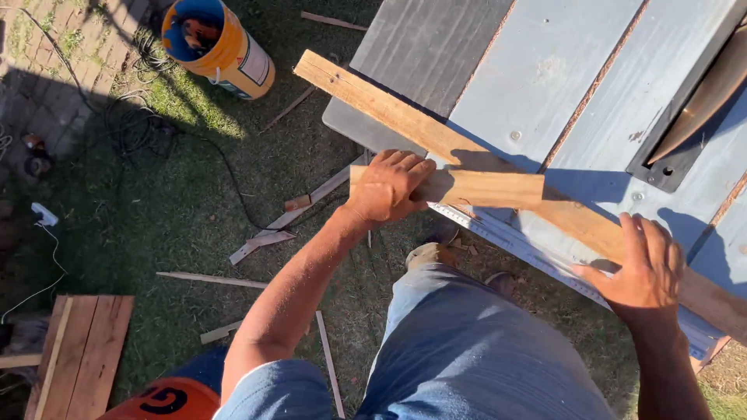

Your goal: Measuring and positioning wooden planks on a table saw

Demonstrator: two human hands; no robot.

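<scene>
A: Nearest the camera, what is shown?

B: The person's jeans, with an orange bucket lid and a stack of boards on the grass at lower left.

A: And the hands?

B: The right hand lies on the long plank, fingers spread wide and flat on the wood near the table's front edge. The left hand closes its fingers around one end of a short block, which lies across the plank.

A: Where does the plank rest?

B: Diagonally on the grey saw table, its far end overhanging the table's left edge. The blade guard sits at upper right, well apart from both hands.

A: Farther off?

B: Wood offcuts and a black cable lie on the grass; an orange bucket stands beyond them.
</scene>
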